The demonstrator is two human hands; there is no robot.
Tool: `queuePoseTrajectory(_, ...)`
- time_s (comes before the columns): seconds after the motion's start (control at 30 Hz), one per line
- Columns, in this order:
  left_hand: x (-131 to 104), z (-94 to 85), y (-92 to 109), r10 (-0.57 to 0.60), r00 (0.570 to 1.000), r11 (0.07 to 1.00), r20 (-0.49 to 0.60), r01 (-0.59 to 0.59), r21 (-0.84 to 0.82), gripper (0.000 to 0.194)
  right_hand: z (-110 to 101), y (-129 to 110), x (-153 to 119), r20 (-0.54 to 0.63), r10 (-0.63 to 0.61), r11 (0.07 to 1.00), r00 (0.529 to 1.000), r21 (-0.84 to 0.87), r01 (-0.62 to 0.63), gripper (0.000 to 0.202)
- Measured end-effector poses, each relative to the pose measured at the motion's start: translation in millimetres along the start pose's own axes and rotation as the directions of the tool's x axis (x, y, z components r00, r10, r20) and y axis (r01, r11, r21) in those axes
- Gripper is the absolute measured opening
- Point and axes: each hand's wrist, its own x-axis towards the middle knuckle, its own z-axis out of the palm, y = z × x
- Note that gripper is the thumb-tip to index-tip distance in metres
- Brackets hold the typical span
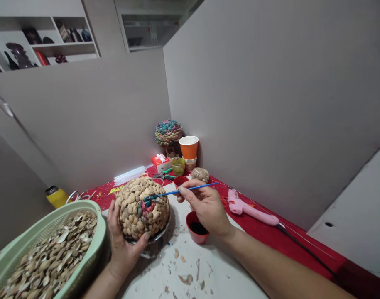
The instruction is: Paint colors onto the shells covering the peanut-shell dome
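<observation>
A dome covered in nut shells (pixel 130 205) rests in a shallow metal bowl, whose rim (pixel 165 230) shows below it. My left hand (pixel 123 241) is closed round its lower left side, fingers behind and thumb in front. Between the thumb and fingers of my right hand (pixel 205 203) is a thin blue paintbrush (pixel 190 188), its tip touching the dome. Where the tip meets the shells, several are painted teal and pink-red; the others are plain tan. Under my right hand stands a red cup (pixel 197 236) of dark liquid.
At left stands a green basket (pixel 99 232) of loose shells (pixel 59 249). A pink glue gun (pixel 252 211) lies right. Behind are a painted shell dome (pixel 168 133), orange paper cup (pixel 189 147), twine ball (pixel 200 175), glue sticks (pixel 129 175) and yellow bottle (pixel 56 197). Shell scraps litter the white sheet (pixel 227 270).
</observation>
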Motion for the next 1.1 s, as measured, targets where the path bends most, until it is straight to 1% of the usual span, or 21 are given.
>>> queuePoseTrajectory(0.17,-2,0.7,-1,-0.012,1.000,1.000,-0.002,0.012,0.003,0.098,1,-2,-3,0.008,-0.041,0.999,0.999,-0.012,0.042,0.018)
queuePoseTrajectory(0.27,-4,1.5,-3,-0.021,1.000,1.000,-0.003,0.021,0.002,0.099,2,-2,-2,0.030,-0.036,0.999,0.999,-0.031,0.037,0.018)
queuePoseTrajectory(0.37,-4,1.7,-4,-0.028,1.000,1.000,0.004,0.028,-0.006,0.099,-1,-2,2,0.021,-0.030,1.000,0.999,0.002,0.030,0.018)
queuePoseTrajectory(0.47,-2,1.5,-3,-0.030,1.000,1.000,0.004,0.030,-0.004,0.098,-3,-4,3,0.011,-0.051,0.998,0.999,0.028,0.051,0.014)
queuePoseTrajectory(0.57,-2,1.4,-2,-0.033,0.999,0.999,0.001,0.033,0.006,0.097,-3,-4,-1,0.040,-0.078,0.996,0.996,0.043,0.076,0.010)
queuePoseTrajectory(0.7,-4,1.9,-3,-0.031,1.000,1.000,-0.003,0.031,0.002,0.098,-3,-1,-2,0.097,-0.119,0.993,0.988,-0.012,0.120,0.010)
queuePoseTrajectory(0.8,-6,2.6,-4,-0.045,0.999,0.999,0.004,0.045,-0.003,0.098,-6,0,2,0.102,-0.093,0.995,0.990,-0.022,0.095,0.011)
queuePoseTrajectory(0.9,-7,3.2,-5,-0.063,0.998,0.998,0.008,0.063,-0.009,0.099,-8,-1,6,0.089,-0.054,0.998,0.995,0.033,0.051,0.012)
queuePoseTrajectory(1.0,-7,3.7,-4,-0.064,0.998,0.998,0.009,0.064,-0.008,0.099,-8,1,6,0.114,-0.023,0.996,0.993,0.086,0.013,0.014)
queuePoseTrajectory(1.1,-7,3.6,-4,-0.054,0.999,0.999,0.002,0.054,0.000,0.099,-7,4,6,0.127,0.004,0.997,0.992,0.080,-0.014,0.016)
